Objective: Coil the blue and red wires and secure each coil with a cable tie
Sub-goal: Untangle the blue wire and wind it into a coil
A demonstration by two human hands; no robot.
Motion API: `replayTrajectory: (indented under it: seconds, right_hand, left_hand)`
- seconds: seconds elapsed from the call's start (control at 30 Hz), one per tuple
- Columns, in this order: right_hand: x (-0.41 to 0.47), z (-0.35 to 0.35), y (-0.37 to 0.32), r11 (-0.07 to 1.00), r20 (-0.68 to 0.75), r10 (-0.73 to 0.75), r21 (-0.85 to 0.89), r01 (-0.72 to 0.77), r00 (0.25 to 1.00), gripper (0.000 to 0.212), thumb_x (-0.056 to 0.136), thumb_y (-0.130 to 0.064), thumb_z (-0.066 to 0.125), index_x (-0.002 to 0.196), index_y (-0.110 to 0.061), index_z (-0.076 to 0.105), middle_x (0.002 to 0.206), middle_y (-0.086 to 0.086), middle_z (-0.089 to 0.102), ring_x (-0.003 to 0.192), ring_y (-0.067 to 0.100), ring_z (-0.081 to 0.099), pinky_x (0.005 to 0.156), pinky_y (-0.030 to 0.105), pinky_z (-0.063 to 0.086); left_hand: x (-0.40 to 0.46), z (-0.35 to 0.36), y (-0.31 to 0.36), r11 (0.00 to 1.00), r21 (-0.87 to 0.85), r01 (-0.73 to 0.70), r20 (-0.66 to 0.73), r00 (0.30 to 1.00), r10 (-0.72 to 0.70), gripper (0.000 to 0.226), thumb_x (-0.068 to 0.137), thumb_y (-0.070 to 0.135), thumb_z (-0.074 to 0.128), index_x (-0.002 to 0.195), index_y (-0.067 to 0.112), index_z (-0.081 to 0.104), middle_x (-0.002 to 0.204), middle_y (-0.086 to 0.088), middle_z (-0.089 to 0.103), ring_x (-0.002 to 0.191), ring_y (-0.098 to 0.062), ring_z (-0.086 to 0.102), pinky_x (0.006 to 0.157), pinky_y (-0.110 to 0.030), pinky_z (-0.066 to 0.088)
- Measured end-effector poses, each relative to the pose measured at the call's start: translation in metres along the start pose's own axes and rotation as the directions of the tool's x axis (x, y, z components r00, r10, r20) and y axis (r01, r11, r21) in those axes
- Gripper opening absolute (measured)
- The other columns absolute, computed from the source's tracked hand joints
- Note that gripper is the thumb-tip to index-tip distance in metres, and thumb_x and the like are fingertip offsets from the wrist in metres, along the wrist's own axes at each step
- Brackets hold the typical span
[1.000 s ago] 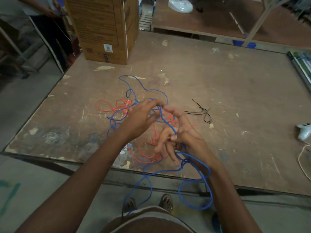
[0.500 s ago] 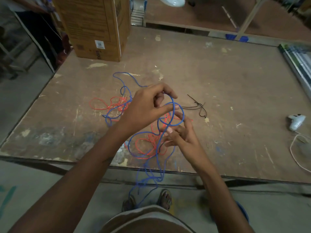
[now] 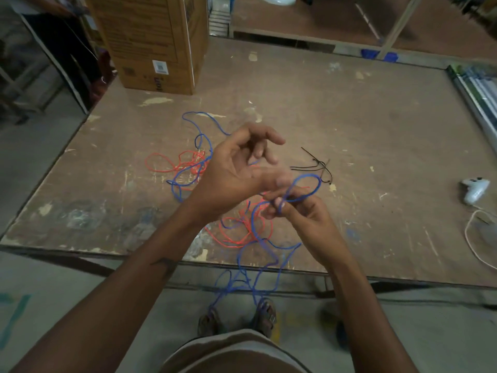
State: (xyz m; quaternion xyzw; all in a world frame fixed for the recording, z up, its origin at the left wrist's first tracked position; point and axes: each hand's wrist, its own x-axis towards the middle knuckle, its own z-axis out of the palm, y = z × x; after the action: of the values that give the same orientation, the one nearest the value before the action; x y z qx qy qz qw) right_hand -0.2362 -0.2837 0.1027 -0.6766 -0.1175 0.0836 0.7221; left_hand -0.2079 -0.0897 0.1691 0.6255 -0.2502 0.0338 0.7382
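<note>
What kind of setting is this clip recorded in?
Probably a workshop or storeroom: a scuffed, paint-stained plywood table, a large cardboard box at its far corner, and a bare concrete floor.

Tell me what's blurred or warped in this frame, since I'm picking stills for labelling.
Head view: the left hand has smeared fingertips from motion; the blue wire loop pinched by the right hand is fairly sharp, its strands hanging off the table are soft. Wide-angle bending curves the table's edges. Lighting is dim and even, without glare.
</note>
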Motion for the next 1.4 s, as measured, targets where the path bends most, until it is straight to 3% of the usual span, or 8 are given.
replayTrajectory:
  seconds: [0.2, 0.37, 0.5, 0.77, 0.9, 1.03, 1.23, 1.4]
  right_hand:
    - [0.005, -0.001, -0.014, 0.994, 0.053, -0.11, 0.012, 0.109, 0.993, 0.021, 0.107, -0.008, 0.053, 0.112, 0.0, 0.072, 0.094, 0.016, 0.073, 0.094, 0.032, 0.068, 0.089, 0.038, 0.052]
    - [0.01, -0.001, -0.004, 0.985, -0.002, -0.061, 0.159, 0.061, 0.998, 0.029, 0.108, -0.011, 0.048, 0.119, 0.005, 0.07, 0.101, 0.018, 0.071, 0.101, 0.035, 0.065, 0.097, 0.043, 0.052]
    - [0.002, -0.012, 0.0, 0.967, 0.026, -0.02, 0.253, 0.013, 0.999, 0.032, 0.092, 0.002, 0.053, 0.12, 0.003, 0.07, 0.097, 0.012, 0.069, 0.092, 0.026, 0.063, 0.091, 0.039, 0.051]
    - [-0.007, -0.026, 0.002, 0.985, 0.207, 0.019, 0.167, -0.054, 0.978, 0.067, 0.097, 0.013, 0.049, 0.158, -0.008, 0.033, 0.14, 0.032, 0.059, 0.108, 0.045, 0.07, 0.098, 0.052, 0.057]
    - [-0.001, -0.035, 0.0, 0.975, 0.192, 0.055, 0.2, -0.094, 0.98, 0.063, 0.101, 0.001, 0.054, 0.158, -0.018, 0.034, 0.13, 0.037, 0.065, 0.108, 0.055, 0.07, 0.101, 0.065, 0.054]
    - [0.013, -0.039, -0.012, 0.943, 0.058, 0.165, 0.282, -0.174, 0.985, 0.047, 0.112, -0.042, 0.037, 0.143, -0.015, 0.059, 0.111, 0.023, 0.075, 0.078, 0.038, 0.074, 0.076, 0.047, 0.062]
    - [0.024, -0.025, -0.012, 0.991, -0.012, 0.018, 0.132, -0.017, 1.0, 0.032, 0.115, -0.023, 0.043, 0.116, -0.005, 0.069, 0.054, 0.005, 0.037, 0.036, 0.014, 0.029, 0.042, 0.026, 0.031]
    - [0.016, -0.025, -0.012, 0.976, -0.238, -0.134, 0.133, 0.169, 0.962, 0.037, 0.113, -0.025, 0.042, 0.105, -0.017, 0.077, 0.054, -0.005, 0.031, 0.049, 0.011, 0.025, 0.054, 0.026, 0.027]
  left_hand:
    - [-0.013, -0.026, -0.054, 0.879, 0.449, 0.158, 0.135, 0.961, -0.242, 0.052, 0.105, 0.045, 0.057, 0.149, 0.019, 0.056, 0.146, 0.001, 0.062, 0.142, -0.013, 0.055, 0.12, -0.045, 0.043]
    - [-0.027, -0.04, -0.098, 0.847, 0.39, 0.362, 0.173, 0.874, -0.454, 0.028, 0.109, 0.03, 0.061, 0.127, 0.012, 0.071, 0.104, -0.017, 0.077, 0.093, -0.02, 0.073, 0.088, -0.042, 0.061]
    - [-0.022, -0.044, -0.093, 0.842, 0.242, 0.481, -0.063, 0.874, -0.481, 0.025, 0.112, 0.025, 0.053, 0.094, 0.013, 0.066, 0.056, 0.008, 0.05, 0.044, -0.013, 0.054, 0.049, -0.026, 0.046]
    - [0.021, -0.025, -0.041, 0.832, 0.397, 0.386, -0.017, 0.91, -0.415, 0.025, 0.09, 0.033, 0.058, 0.068, 0.022, 0.061, 0.062, 0.003, 0.042, 0.051, -0.007, 0.033, 0.049, -0.026, 0.027]
    - [0.033, -0.02, -0.023, 0.849, 0.472, 0.238, 0.099, 0.943, -0.319, 0.028, 0.097, 0.03, 0.062, 0.072, 0.02, 0.067, 0.065, -0.01, 0.052, 0.058, -0.008, 0.041, 0.056, -0.03, 0.034]
    - [0.046, -0.03, -0.026, 0.83, 0.499, 0.249, 0.175, 0.909, -0.377, 0.029, 0.107, 0.03, 0.063, 0.083, 0.017, 0.074, 0.07, -0.007, 0.051, 0.058, -0.007, 0.042, 0.057, -0.028, 0.036]
    - [0.054, -0.037, -0.032, 0.74, 0.669, 0.071, 0.153, 0.961, -0.23, 0.029, 0.1, 0.051, 0.068, 0.088, 0.025, 0.075, 0.072, 0.001, 0.065, 0.065, -0.009, 0.054, 0.065, -0.032, 0.044]
    - [0.041, -0.053, -0.063, 0.802, 0.554, 0.223, 0.027, 0.958, -0.285, 0.039, 0.089, 0.053, 0.077, 0.085, 0.015, 0.07, 0.076, -0.004, 0.075, 0.071, -0.026, 0.069, 0.069, -0.035, 0.049]
